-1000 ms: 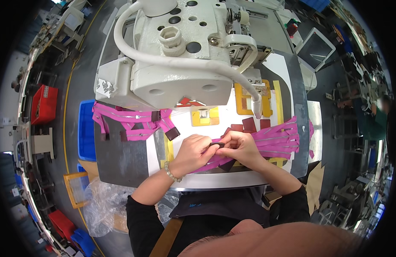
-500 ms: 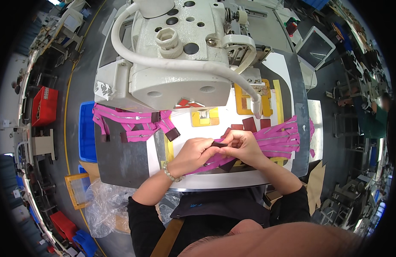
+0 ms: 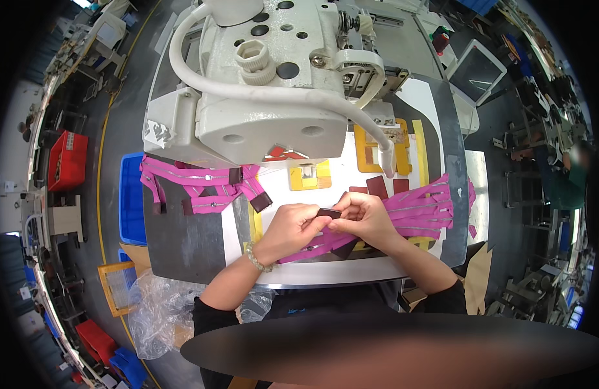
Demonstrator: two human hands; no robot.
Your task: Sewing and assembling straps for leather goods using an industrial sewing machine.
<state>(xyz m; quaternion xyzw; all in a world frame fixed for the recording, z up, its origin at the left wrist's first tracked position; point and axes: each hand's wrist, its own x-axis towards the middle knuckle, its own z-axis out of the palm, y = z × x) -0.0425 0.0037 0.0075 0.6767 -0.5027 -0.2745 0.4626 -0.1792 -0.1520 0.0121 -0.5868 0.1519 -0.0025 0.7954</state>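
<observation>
My left hand (image 3: 293,227), with a beaded bracelet at the wrist, and my right hand (image 3: 364,220) meet at mid-table, both pinching a small dark maroon piece (image 3: 328,212). Pink zipper strips (image 3: 416,204) fan out beneath and right of my hands; more pink zippers (image 3: 205,188) with dark end tabs lie at the left. Reddish rectangular pieces (image 3: 377,188) rest just beyond my right hand. A small yellow frame (image 3: 310,174) lies on the white board under the front of the white sewing machine (image 3: 273,117), and a larger yellow frame (image 3: 365,149) sits to its right.
A blue bin (image 3: 131,201) and red crate (image 3: 66,162) stand at the left, with plastic wrap (image 3: 150,311) below. A screen (image 3: 474,71) is at upper right. A co-worker in green (image 3: 565,181) is at the far right edge, near other workbenches.
Both hands have shifted slightly upward on the table, still holding the dark piece, whose top face now shows more between my fingers.
</observation>
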